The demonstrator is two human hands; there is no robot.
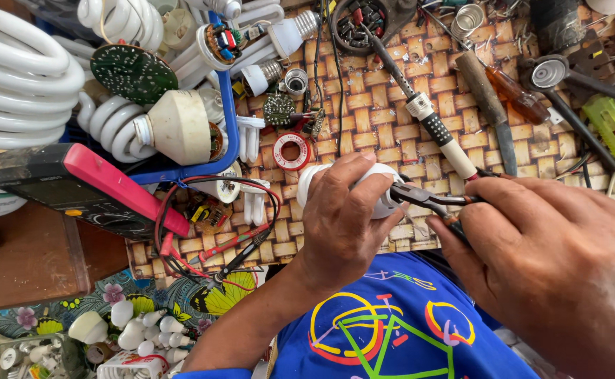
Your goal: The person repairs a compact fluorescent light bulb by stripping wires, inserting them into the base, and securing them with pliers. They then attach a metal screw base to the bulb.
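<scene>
My left hand [346, 217] is wrapped around a white lamp bulb [378, 184], holding it above the woven mat [392, 105]. My right hand [560, 260] grips a pair of dark pliers [427, 201] whose jaws touch the right end of the bulb. A blue shirt with coloured line patterns [392, 323] fills the bottom of the view below both hands.
A soldering iron [427, 116] lies diagonally on the mat beside a chisel [486, 105] and an amber-handled screwdriver [518, 95]. A red-edged multimeter [90, 189] with leads lies left. Spiral lamps [20, 77], a green round circuit board [133, 72], a solder reel [292, 151] and small parts crowd the top left.
</scene>
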